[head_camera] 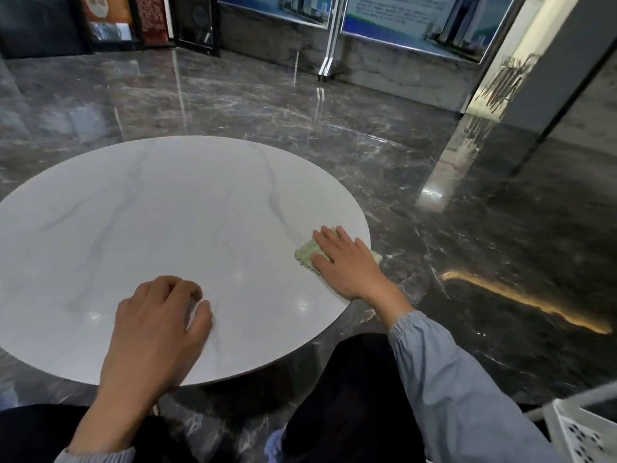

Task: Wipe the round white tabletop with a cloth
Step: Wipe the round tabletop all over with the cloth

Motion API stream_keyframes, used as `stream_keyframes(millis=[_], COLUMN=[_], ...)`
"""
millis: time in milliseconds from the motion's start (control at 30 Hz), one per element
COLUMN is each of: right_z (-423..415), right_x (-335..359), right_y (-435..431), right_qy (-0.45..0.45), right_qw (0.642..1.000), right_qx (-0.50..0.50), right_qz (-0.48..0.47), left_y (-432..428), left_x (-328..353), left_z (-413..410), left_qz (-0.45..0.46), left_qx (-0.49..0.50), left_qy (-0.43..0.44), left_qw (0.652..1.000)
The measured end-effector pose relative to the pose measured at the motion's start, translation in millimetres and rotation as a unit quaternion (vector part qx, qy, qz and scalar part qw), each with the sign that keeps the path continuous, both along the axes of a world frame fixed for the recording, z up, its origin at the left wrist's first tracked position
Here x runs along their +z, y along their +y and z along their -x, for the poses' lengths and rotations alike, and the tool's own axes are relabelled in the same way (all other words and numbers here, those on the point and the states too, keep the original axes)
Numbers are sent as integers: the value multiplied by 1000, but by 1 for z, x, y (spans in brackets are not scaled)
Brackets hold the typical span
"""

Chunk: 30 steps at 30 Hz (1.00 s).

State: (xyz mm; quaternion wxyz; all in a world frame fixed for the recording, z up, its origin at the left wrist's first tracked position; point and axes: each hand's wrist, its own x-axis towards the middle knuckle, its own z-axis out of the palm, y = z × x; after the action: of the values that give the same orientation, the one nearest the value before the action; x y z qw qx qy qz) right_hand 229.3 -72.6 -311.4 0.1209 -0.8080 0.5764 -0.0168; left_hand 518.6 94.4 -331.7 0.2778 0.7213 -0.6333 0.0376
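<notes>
First, nearest the viewer, bottom right: one white plastic basket [581, 432] with perforated walls, cut off by the frame edge; its inside is hardly in view, so its contents cannot be told. A pale bar or handle runs just above it.

Item: the person's legs in dark trousers [347, 396], between the two arms; a bluish shoe tip [274, 444] shows below them.

Item: two grey-blue sleeves; the right sleeve [450, 379] has a gathered cuff at the wrist.

Item: left hand [160, 325], resting on the near part of the tabletop, fingers loosely bent with their tips on the surface, holding nothing.

Item: round white tabletop [150, 228], glossy, with faint grey veining and a dark underside rim along the near edge.

Item: right hand [347, 262], laid flat with fingers straight and slightly spread, pressing down on the cloth at the table's right edge.

Item: cloth [305, 253], pale green, textured, bunched under the right palm; its left part shows beyond the fingers, and a small corner sticks out past the table rim on the right.

Item: floor [434, 195], dark polished marble with pale veins, reflecting light streaks.

Item, farthest: blue display panels [400, 15] in metal frames along the back wall, and dark framed boards [110, 21] at upper left.
</notes>
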Motion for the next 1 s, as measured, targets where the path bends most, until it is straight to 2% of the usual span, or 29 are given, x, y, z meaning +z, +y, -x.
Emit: stream_keyframes(millis=[267, 567, 767, 833, 900, 967, 1000], right_z=[0, -49, -74, -69, -58, -44, -36], right_x=[-2, -1, 0, 5, 11, 13, 12], right_y=[9, 97, 121, 122, 122, 123, 124], right_qy=[-1, -7, -6, -58, -156, -223, -219], right_qw=[999, 998, 992, 990, 983, 973, 971], right_qx=[-53, 62, 126, 129, 93, 31, -3], right_qz=[6, 6, 6, -12, -15, 50, 97], left_y=[0, -4, -4, -4, -3, -3, -2], left_x=[-2, -4, -5, -5, -4, -2, 0], left_z=[1, 2, 0, -1, -1, 0, 0], left_qz=[-8, -5, 13, 14, 9, -3, -12], left_qx=[7, 16, 2, 1, -1, -6, -9], left_qy=[2, -14, -35, -39, -42, -43, -42], left_qw=[1000, 1000, 999, 999, 999, 999, 999])
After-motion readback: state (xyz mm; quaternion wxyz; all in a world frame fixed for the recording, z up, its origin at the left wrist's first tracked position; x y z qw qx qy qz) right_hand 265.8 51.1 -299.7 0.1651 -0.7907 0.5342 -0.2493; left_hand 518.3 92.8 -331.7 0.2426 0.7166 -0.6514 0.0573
